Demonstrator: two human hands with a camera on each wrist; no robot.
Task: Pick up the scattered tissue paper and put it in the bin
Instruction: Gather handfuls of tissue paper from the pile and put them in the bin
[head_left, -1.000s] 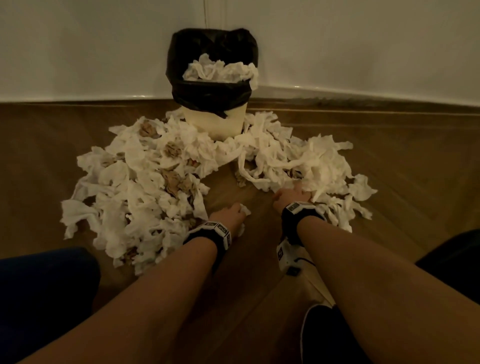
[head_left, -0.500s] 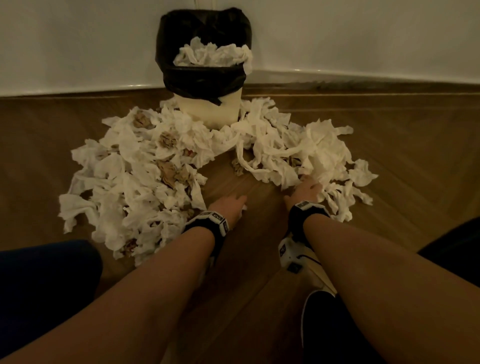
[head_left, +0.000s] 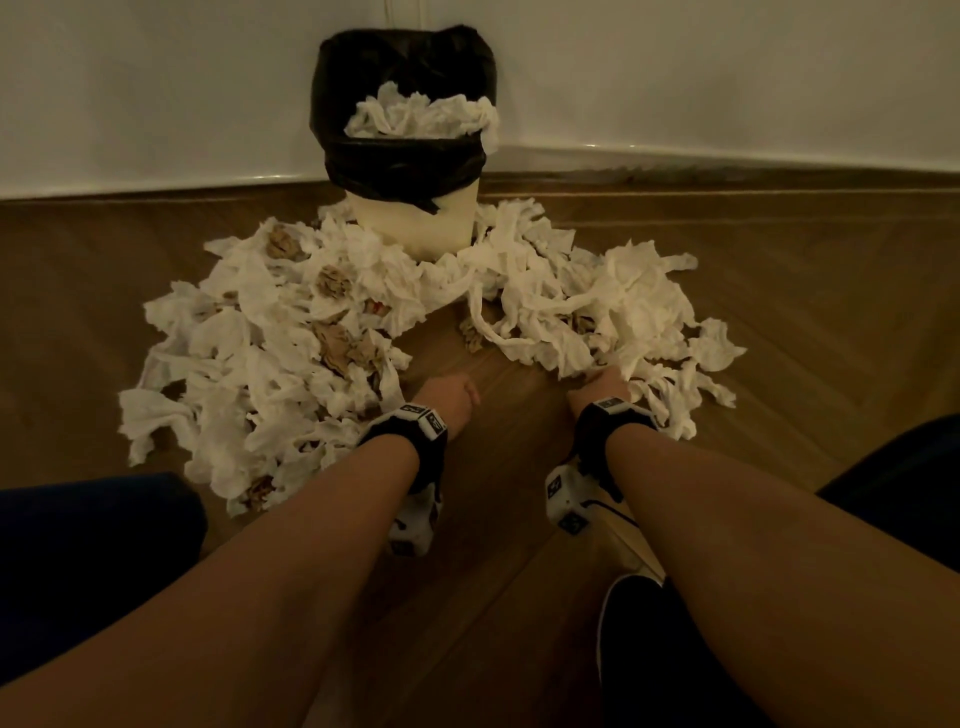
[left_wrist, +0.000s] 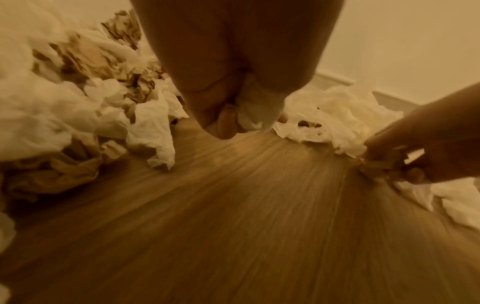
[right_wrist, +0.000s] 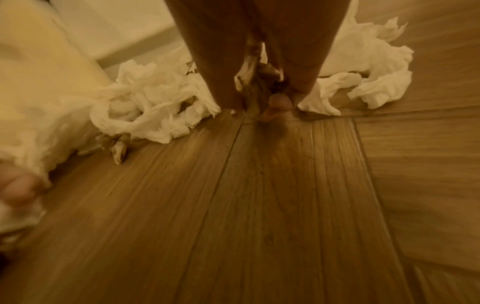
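Left hand fingers are curling round a small white tissue wad just above the brown wood plank floor. Right hand is pinching brownish crumpled paper at the near edge of the right-side pile w/ white tissue strips. The cream bin w/ black liner is sitting against the wall, already heaped. Probably best: grab bigger bunches, keep trailing strips tucked in, press the bin's contents down before dropping more.
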